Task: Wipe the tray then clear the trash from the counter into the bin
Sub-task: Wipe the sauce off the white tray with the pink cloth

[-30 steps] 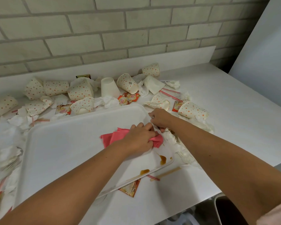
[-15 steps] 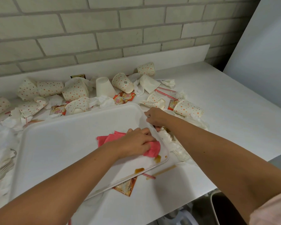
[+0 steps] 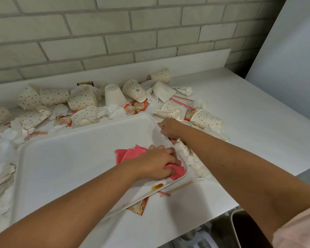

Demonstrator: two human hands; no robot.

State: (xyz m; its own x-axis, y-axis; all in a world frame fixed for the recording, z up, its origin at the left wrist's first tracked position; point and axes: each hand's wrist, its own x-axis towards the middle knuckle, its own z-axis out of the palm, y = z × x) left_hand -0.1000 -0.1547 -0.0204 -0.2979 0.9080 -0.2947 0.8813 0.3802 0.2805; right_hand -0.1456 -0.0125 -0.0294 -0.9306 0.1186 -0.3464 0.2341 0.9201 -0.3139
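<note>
A person's left hand [image 3: 156, 163] presses a pink cloth [image 3: 128, 154] into the near right corner of a white tray [image 3: 70, 158], fingers curled down over the bunched fabric and gripping it. The right hand [image 3: 170, 128] clasps the tray's right rim, fingers hooked over the edge; the thumb is hidden. The tray lies at an angle on a white counter [image 3: 249, 122], its far side ringed with trash. A brown spill [image 3: 157, 186] sits on the tray's near rim, just beside the cloth and not covered by it. A torn sachet [image 3: 139, 206] and a red-striped straw [image 3: 164, 193] stick out from under that same edge.

Behind the tray, polka-dot paper cups [image 3: 81, 100] lie tipped and crushed among crumpled napkins [image 3: 115, 111], creamer sachets [image 3: 136, 107] and more straws [image 3: 182, 101]. 1 plain white cup [image 3: 115, 95] stands upside down among them. More crumpled tissue [image 3: 195, 161] lies along the tray's right side, below the right forearm. A grey brick wall [image 3: 115, 33] backs the counter.
</note>
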